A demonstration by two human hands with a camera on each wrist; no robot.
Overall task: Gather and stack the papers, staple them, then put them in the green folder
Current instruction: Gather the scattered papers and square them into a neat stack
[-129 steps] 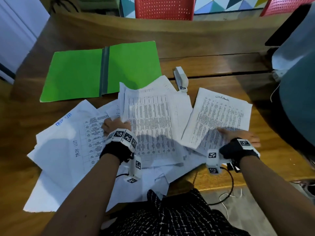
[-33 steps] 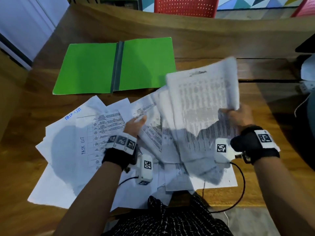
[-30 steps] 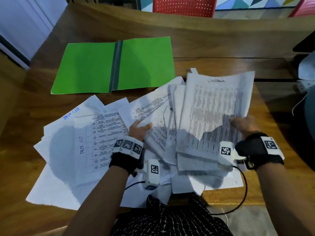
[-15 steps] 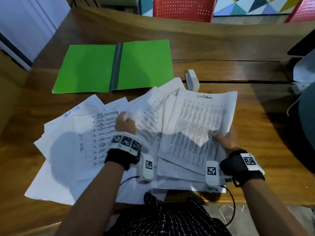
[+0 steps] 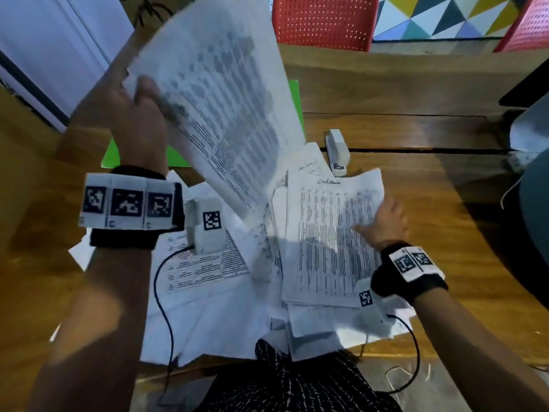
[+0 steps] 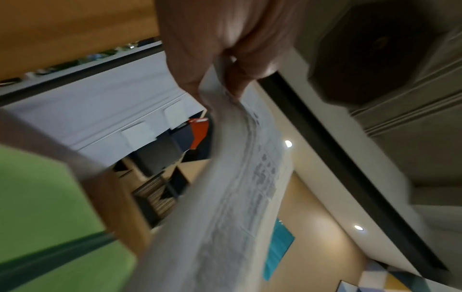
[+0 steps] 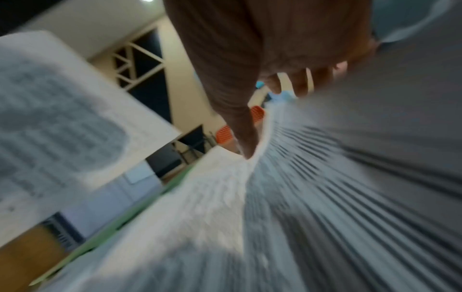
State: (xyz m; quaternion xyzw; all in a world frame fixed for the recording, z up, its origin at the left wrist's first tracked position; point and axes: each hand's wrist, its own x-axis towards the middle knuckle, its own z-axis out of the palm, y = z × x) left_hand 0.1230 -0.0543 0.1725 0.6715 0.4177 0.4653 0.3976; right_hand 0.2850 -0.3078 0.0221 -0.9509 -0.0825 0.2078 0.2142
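Note:
My left hand (image 5: 142, 114) is raised above the table and pinches a printed sheet (image 5: 219, 93) by its edge; the left wrist view shows thumb and fingers (image 6: 237, 79) clamped on that sheet (image 6: 225, 197). My right hand (image 5: 383, 221) lies flat, fingers straight, on the gathered stack of printed papers (image 5: 326, 239) at the table's front right. More loose papers (image 5: 202, 292) spread under and left of the stack. The green folder (image 5: 294, 93) is mostly hidden behind the lifted sheet. A white stapler (image 5: 337, 153) sits just beyond the stack.
The wooden table (image 5: 416, 179) has a dark seam across it. Red chairs (image 5: 323, 22) stand behind it. A grey-blue object (image 5: 531, 209) and a thin white cable (image 5: 508, 191) crowd the right edge. The left wrist cable (image 5: 162, 292) trails over the papers.
My left hand has gone from resting on the left papers to lifting one sheet high over the folder. My right hand stayed pressed on the stack it laid down.

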